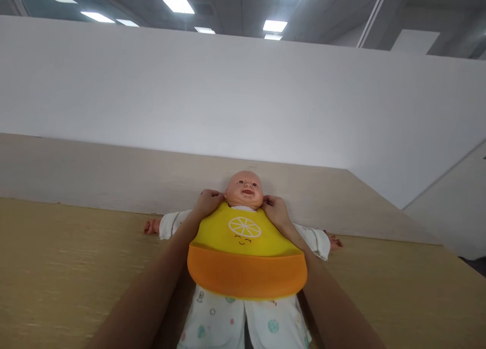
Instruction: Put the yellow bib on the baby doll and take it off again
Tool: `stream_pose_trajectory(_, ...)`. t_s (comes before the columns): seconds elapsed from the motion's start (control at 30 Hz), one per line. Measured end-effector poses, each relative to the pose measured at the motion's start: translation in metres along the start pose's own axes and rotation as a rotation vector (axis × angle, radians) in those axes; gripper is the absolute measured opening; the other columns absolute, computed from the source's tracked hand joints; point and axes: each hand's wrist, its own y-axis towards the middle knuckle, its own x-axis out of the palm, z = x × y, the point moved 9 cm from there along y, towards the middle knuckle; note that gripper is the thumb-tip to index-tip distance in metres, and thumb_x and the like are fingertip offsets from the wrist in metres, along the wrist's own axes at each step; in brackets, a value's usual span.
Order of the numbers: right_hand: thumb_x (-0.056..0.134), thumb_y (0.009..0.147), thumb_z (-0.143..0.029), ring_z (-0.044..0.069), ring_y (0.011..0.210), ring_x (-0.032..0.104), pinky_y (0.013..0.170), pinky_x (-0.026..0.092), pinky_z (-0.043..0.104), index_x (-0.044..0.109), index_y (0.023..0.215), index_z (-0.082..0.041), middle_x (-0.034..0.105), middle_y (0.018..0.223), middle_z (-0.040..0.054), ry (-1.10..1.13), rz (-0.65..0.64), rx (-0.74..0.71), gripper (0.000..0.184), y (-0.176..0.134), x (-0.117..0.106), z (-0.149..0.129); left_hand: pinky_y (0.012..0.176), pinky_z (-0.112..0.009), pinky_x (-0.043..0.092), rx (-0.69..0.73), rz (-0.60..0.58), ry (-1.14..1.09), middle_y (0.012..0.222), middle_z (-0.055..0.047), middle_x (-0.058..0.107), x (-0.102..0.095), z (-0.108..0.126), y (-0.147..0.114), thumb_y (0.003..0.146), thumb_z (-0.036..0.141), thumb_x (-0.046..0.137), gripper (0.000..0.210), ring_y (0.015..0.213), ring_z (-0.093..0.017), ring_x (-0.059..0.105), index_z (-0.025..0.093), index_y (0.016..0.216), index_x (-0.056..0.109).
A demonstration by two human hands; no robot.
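Observation:
A baby doll [245, 183] lies on its back, head toward the wall and arms spread out to the sides. It wears white clothes [216, 318] with small coloured prints. Over its chest lies a yellow bib [212, 232] with a lemon slice and smiling face, and an orange pocket [246, 274] along the bottom. My left hand [208, 202] is closed on the bib's neck strap at the left of the doll's neck. On the other side, my right hand [276, 210] pinches the strap by the neck. Both strap ends are hidden behind the neck and my fingers.
The doll lies on a wood-coloured tabletop [76, 268]. A pale ledge [94, 171] runs behind its head, below a white wall panel [190, 95]. Glass [326, 14] above the panel shows ceiling lights. The table's angled edge is at the far right.

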Motion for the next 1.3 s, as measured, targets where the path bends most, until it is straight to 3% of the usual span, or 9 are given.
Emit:
stream_pose_trajectory(0.33, 0.047, 0.066, -0.024, 0.018, 0.072, 0.064, 0.066, 0.046, 0.027, 0.069, 0.078, -0.013, 0.072, 0.079, 0.0079, 0.001, -0.013, 0.019, 0.028, 0.003, 0.002, 0.008, 0.049, -0.022, 0.034, -0.081, -0.029, -0.095, 0.054, 0.001, 0.060, 0.002, -0.015, 0.006, 0.061, 0.034, 0.061, 0.023, 0.054, -0.012, 0.049, 0.015, 0.069, 0.073)
stream_pose_trajectory(0.67, 0.050, 0.063, -0.026, 0.018, 0.075, 0.063, 0.068, 0.047, 0.026, 0.066, 0.074, -0.015, 0.070, 0.080, 0.0075, 0.084, 0.072, 0.138, 0.023, -0.007, -0.011, 0.004, 0.051, -0.023, 0.037, -0.095, -0.015, -0.217, 0.049, 0.001, 0.056, 0.003, -0.014, 0.004, 0.062, 0.032, 0.061, 0.018, 0.058, -0.014, 0.053, 0.016, 0.057, 0.068)
stream_pose_trajectory(0.8, 0.051, 0.066, -0.031, 0.017, 0.067, 0.063, 0.061, 0.047, 0.026, 0.066, 0.082, -0.013, 0.070, 0.076, 0.0071, 0.152, 0.119, 0.190, 0.028, -0.029, -0.027, -0.008, 0.059, -0.024, 0.045, -0.095, -0.026, -0.340, 0.070, -0.003, 0.068, -0.002, -0.005, -0.018, 0.065, 0.032, 0.060, 0.029, 0.066, -0.015, 0.060, 0.015, 0.085, 0.070)
stream_pose_trajectory(0.9, 0.055, 0.066, -0.031, 0.016, 0.061, 0.062, 0.056, 0.047, 0.025, 0.065, 0.087, -0.014, 0.069, 0.070, 0.0046, 0.249, 0.113, 0.235, 0.029, -0.053, -0.036, -0.017, 0.058, -0.025, 0.046, -0.132, -0.037, -0.490, 0.069, -0.002, 0.067, -0.010, -0.009, -0.039, 0.062, 0.033, 0.064, 0.045, 0.062, -0.014, 0.061, 0.014, 0.103, 0.065)
stream_pose_trajectory(1.03, 0.062, 0.060, -0.030, 0.016, 0.067, 0.063, 0.060, 0.048, 0.024, 0.067, 0.083, -0.015, 0.070, 0.073, 0.0035, 0.374, 0.100, 0.300, 0.028, -0.088, -0.047, -0.023, 0.050, -0.024, 0.043, -0.168, -0.081, -0.572, 0.058, -0.001, 0.063, -0.016, -0.012, -0.063, 0.052, 0.034, 0.074, 0.039, 0.054, -0.013, 0.057, 0.012, 0.084, 0.067)
stream_pose_trajectory(1.13, 0.064, 0.058, -0.029, 0.017, 0.071, 0.064, 0.062, 0.049, 0.025, 0.068, 0.080, -0.015, 0.071, 0.079, 0.0052, 0.413, 0.040, 0.318, 0.026, -0.107, -0.047, -0.029, 0.051, -0.026, 0.044, -0.158, -0.134, -0.558, 0.062, -0.005, 0.066, -0.017, -0.003, -0.072, 0.049, 0.035, 0.077, 0.035, 0.057, -0.016, 0.060, 0.012, 0.073, 0.067)
stream_pose_trajectory(1.3, 0.063, 0.055, -0.024, 0.018, 0.067, 0.066, 0.062, 0.051, 0.028, 0.067, 0.075, -0.016, 0.071, 0.076, 0.0061, 0.506, 0.064, 0.317, 0.022, -0.101, -0.050, -0.037, 0.060, -0.029, 0.048, -0.085, -0.039, -0.514, 0.069, -0.007, 0.069, -0.028, 0.018, -0.063, 0.050, 0.040, 0.075, 0.034, 0.065, -0.018, 0.062, 0.013, 0.068, 0.068)
